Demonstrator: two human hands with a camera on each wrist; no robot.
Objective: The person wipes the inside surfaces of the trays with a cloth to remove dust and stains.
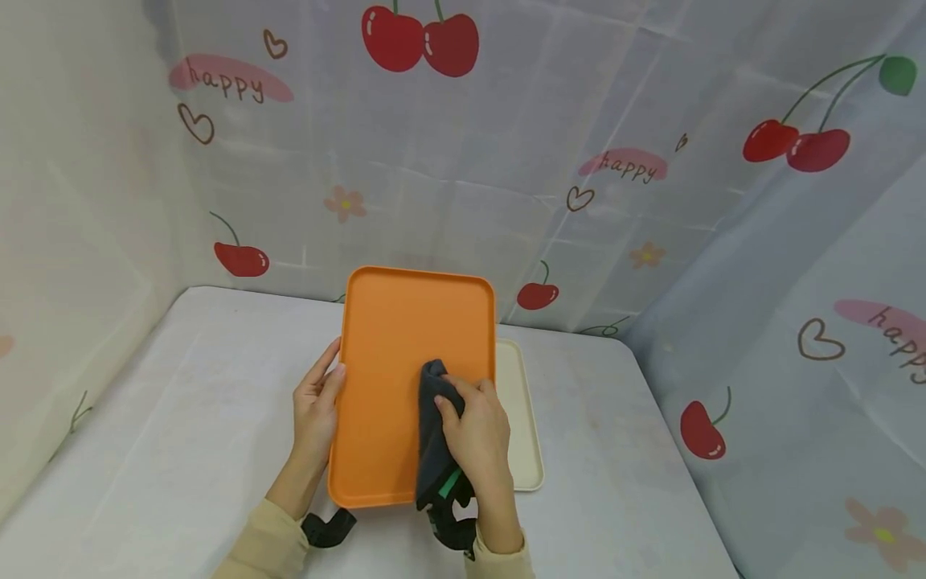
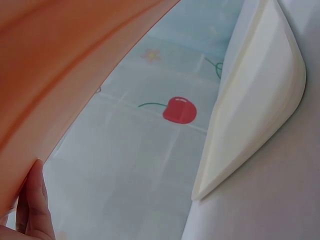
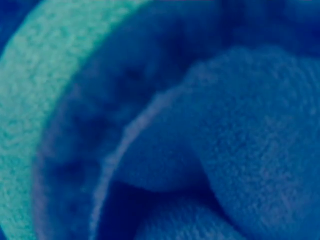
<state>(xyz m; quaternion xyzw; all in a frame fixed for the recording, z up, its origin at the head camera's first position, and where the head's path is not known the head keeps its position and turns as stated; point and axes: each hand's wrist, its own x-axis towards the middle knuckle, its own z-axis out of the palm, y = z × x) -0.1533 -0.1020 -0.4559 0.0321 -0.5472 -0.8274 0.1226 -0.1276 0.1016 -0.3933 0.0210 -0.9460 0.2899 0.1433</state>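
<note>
An orange tray (image 1: 383, 386) is held up off the table, tilted so its inner face shows in the head view. My left hand (image 1: 316, 410) grips its left edge, thumb on the near side; in the left wrist view the fingers (image 2: 36, 200) lie against the tray's edge. A dark grey cloth (image 1: 434, 430) with a green stripe is pinched in my right hand (image 1: 477, 430) and lies against the right part of the tray's face. The right wrist view is filled by the blurred cloth (image 3: 250, 140) and its green band.
A cream tray (image 1: 526, 426) lies on the white table (image 1: 593, 450), partly behind the orange one. Curtains (image 1: 463, 145) printed with cherries and hearts stand behind and at the sides. Black wrist-camera mounts (image 1: 329, 529) hang below the hands.
</note>
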